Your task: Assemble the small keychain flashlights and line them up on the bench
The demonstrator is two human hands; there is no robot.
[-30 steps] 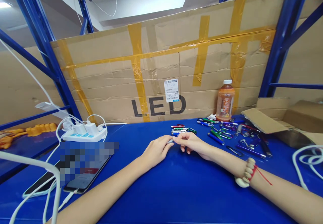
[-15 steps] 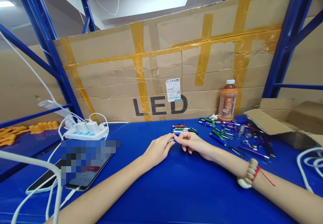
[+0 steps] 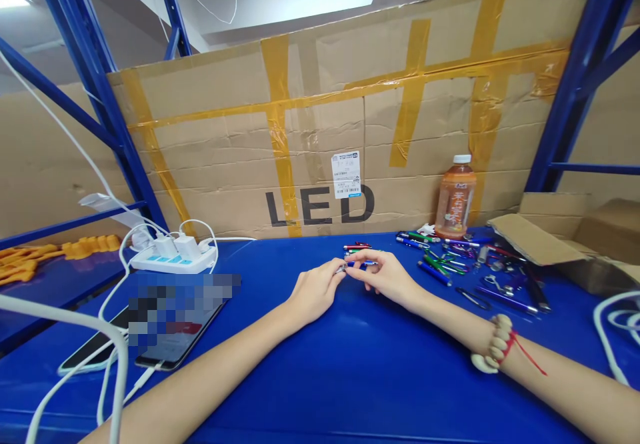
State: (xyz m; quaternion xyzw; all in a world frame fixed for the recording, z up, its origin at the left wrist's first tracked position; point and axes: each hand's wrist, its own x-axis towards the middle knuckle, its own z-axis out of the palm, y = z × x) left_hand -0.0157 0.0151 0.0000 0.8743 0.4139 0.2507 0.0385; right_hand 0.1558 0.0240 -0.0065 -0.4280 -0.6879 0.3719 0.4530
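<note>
My left hand (image 3: pixel 314 290) and my right hand (image 3: pixel 386 275) meet over the blue table (image 3: pixel 350 371), fingertips pinched together on a small silvery pen-like piece (image 3: pixel 342 269). Both hands are slightly raised off the surface. Just behind them lies a short row of coloured pens (image 3: pixel 357 249). To the right a scattered heap of pens and pen parts (image 3: pixel 460 264) spreads over the table. My right wrist wears a bead bracelet (image 3: pixel 493 351) with a red string.
An orange drink bottle (image 3: pixel 455 197) stands against a taped cardboard sheet (image 3: pixel 325 137) marked LED. A white power strip (image 3: pixel 173 257) with chargers and two phones (image 3: pixel 150 347) lie left. An open cardboard box (image 3: pixel 565 237) and white cable (image 3: pixel 615 324) sit right.
Both hands have lifted a little and shifted slightly away from me, still pinching the small piece. The camera has tilted slightly.
</note>
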